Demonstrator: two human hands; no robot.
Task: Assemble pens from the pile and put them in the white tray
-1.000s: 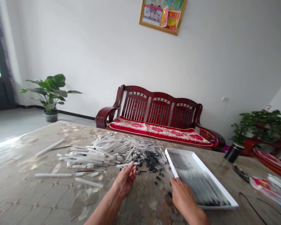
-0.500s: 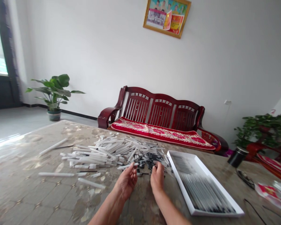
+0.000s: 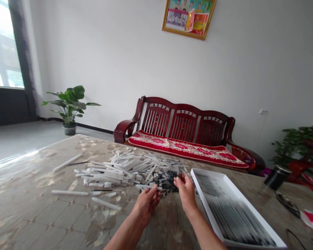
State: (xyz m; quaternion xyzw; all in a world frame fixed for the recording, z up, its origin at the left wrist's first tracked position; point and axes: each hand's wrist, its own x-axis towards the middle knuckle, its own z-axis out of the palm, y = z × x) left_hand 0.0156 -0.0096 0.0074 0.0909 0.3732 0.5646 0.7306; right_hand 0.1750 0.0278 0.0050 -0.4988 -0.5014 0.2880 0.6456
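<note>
My left hand point(image 3: 146, 202) rests on the table with its fingers curled round a white pen barrel point(image 3: 146, 187) that sticks out to the left. My right hand point(image 3: 185, 190) is beside it, fingers pinched at the small black pen parts point(image 3: 168, 180); what it grips is too small to name. Just beyond both hands lies a heap of white pen barrels point(image 3: 122, 168). A white tray point(image 3: 261, 230) with rows of finished pens lies to the right of my right hand.
The marbled table point(image 3: 41, 211) carries loose white barrels at the left. A black jar point(image 3: 275, 176), a cable and red packets sit at the far right. Behind stand a red wooden bench point(image 3: 185, 133) and potted plants point(image 3: 70, 104).
My right hand left the tray's near corner and moved left and forward to the black parts. My left hand kept its barrel. The view has shifted slightly to the left.
</note>
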